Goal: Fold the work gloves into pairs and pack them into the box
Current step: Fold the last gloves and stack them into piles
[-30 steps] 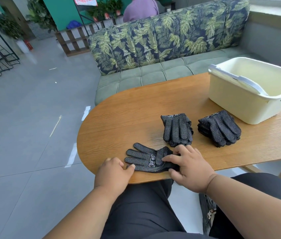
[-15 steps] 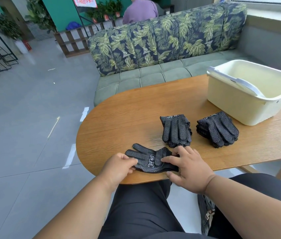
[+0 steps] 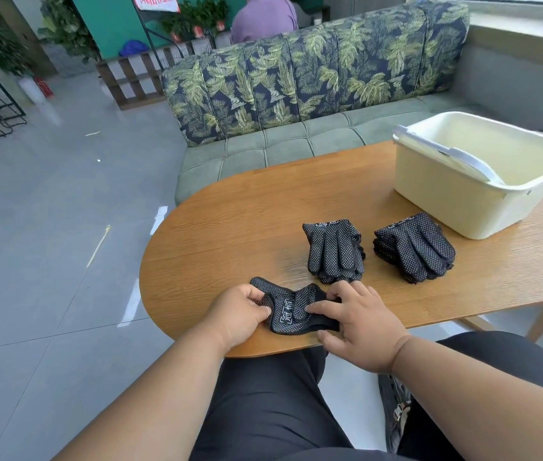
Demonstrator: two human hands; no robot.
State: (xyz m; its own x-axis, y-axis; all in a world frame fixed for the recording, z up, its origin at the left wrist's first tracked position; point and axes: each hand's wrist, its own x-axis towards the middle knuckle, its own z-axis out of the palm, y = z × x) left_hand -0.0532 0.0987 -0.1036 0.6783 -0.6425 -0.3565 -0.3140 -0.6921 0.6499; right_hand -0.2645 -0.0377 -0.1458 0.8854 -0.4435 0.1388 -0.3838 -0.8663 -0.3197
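On the worktop, a glove lies at the near edge, at 6 o'clock. The left hand is at its left end, the right hand at its right end. Two glove stacks sit behind it: one at 12 o'clock, another at 2 o'clock. The box stands farther out at 2 o'clock. A sofa runs behind the worktop.

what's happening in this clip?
A person is folding a black dotted glove pair at the near edge of the wooden table. The left hand grips its finger end, lifting it; the right hand presses the cuff end flat. Two glove stacks wait beside the cream box, which looks empty.
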